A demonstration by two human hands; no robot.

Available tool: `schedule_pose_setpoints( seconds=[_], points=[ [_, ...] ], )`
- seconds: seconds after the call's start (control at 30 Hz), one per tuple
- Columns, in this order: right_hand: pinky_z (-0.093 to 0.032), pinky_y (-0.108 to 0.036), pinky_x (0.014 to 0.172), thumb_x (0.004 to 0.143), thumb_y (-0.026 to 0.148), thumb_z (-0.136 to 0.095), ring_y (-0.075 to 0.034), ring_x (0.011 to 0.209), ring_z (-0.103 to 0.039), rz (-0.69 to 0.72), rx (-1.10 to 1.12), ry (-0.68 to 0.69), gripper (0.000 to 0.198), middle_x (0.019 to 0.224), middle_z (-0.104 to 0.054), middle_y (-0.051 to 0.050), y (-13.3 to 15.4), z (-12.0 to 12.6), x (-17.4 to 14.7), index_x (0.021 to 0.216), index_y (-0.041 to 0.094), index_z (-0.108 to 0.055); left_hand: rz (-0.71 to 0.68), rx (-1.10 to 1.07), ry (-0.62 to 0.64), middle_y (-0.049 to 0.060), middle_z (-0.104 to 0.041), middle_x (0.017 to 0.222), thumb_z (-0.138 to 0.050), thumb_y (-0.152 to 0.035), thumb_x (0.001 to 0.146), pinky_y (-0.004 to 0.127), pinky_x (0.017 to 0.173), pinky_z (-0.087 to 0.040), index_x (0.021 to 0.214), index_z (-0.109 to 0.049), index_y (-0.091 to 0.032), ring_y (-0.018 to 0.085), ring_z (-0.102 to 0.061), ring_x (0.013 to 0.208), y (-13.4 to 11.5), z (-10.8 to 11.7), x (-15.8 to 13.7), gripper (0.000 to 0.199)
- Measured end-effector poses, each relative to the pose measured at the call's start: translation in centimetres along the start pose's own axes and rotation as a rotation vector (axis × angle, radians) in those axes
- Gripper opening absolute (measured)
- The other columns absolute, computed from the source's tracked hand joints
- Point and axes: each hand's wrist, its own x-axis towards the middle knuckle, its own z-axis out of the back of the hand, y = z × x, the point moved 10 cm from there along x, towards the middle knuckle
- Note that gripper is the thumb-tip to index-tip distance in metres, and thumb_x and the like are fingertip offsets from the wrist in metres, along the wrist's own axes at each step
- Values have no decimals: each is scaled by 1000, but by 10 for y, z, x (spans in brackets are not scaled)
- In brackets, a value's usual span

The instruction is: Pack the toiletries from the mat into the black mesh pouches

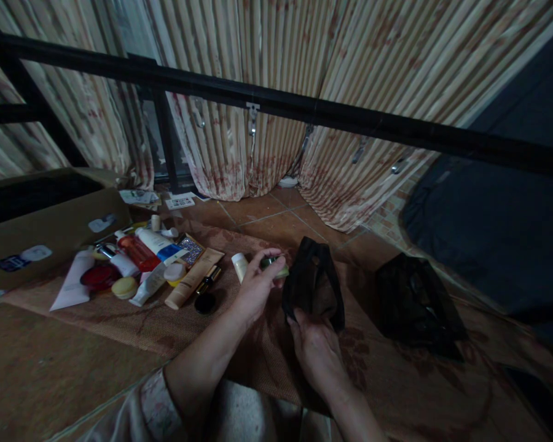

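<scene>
Striped curtains point(276, 55) are hanging at the back, and a black rail point(276, 104) is crossing in front of them. A reddish-brown patterned cloth point(156, 325) is spreading beneath my 2 hands. A cardboard box point(69, 227) is standing at the far left; a black bag point(419, 301) is lying well apart on my right. A black pouch point(316, 270) is resting on the cloth, and my right hand point(317, 347) is gripping its near edge. My left hand point(255, 285) is reaching just beside it. Left of that hand, a pale pink tube point(74, 282), a tan tube point(196, 279) and a red bottle point(138, 252) are lying among other cosmetics. A white-capped tube point(239, 266) is showing next to my left hand, whose fingers are grasping a small green container point(281, 271) near the pouch.
</scene>
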Motion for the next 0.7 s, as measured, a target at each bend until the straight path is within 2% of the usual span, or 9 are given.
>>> schedule_pose_setpoints(
  seconds=[0.2, 0.33, 0.47, 0.7],
  points=[
    [-33, -26, 77, 91, 23, -38, -17, 84, -58, 16, -19, 9, 26, 89, -67, -3, 2, 0, 1, 102, 23, -62, 19, -22, -10, -1, -55, 78, -73, -38, 63, 17, 50, -42, 87, -58, -18, 8, -53, 64, 1, 0, 1, 34],
    [-33, -27, 74, 92, 24, -38, -17, 82, -58, 12, -51, 18, 27, 88, -67, -3, 3, -1, 1, 102, 23, -62, 34, -46, -12, 0, -56, 83, -75, -33, 62, 23, 63, -50, 88, -57, -18, 9, -56, 71, 4, 2, 1, 36],
    [-34, -27, 74, 92, 25, -38, -18, 82, -58, 2, -69, 3, 27, 89, -67, -3, 2, 2, 1, 104, 24, -62, 41, -70, -32, -2, -55, 85, -78, -25, 56, 29, 73, -51, 88, -56, -18, 9, -57, 73, 7, 5, 2, 40],
    [-34, -27, 75, 91, 24, -39, -17, 84, -57, -8, -51, 21, 26, 90, -67, -4, 1, 0, 1, 103, 22, -62, 51, 23, -62, -3, -57, 78, -77, -20, 51, 27, 70, -48, 90, -56, -18, 9, -56, 67, 10, 10, 3, 44]
  ],
)
